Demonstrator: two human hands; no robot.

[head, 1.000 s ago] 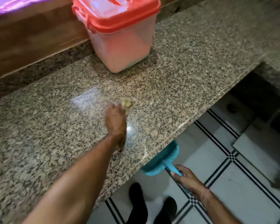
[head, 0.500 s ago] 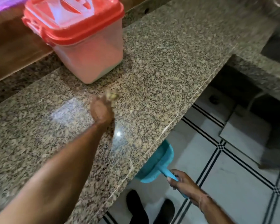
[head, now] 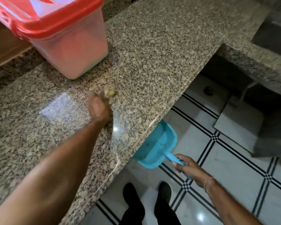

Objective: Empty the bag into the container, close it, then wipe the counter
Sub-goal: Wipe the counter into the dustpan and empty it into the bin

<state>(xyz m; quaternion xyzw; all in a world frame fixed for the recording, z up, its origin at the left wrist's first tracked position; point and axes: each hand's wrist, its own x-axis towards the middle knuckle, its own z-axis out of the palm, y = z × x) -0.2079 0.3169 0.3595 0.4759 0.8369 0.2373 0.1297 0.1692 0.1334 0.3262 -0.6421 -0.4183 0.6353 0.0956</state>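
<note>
Pressing yellowish rag (head: 110,93) onto granite tabletop (head: 152,62), left hand (head: 99,108) clamped on it, near red-lidded container (head: 68,41); right hand (head: 187,166) grips blue dustpan (head: 157,146) handle below tabletop edge.

Home kitchen: granite counter (head: 152,54), lidded storage container (head: 68,46), tiled floor (head: 234,168).

The left hand (head: 99,109) with its cloth (head: 110,93) has swept nearer the container (head: 68,51).
</note>
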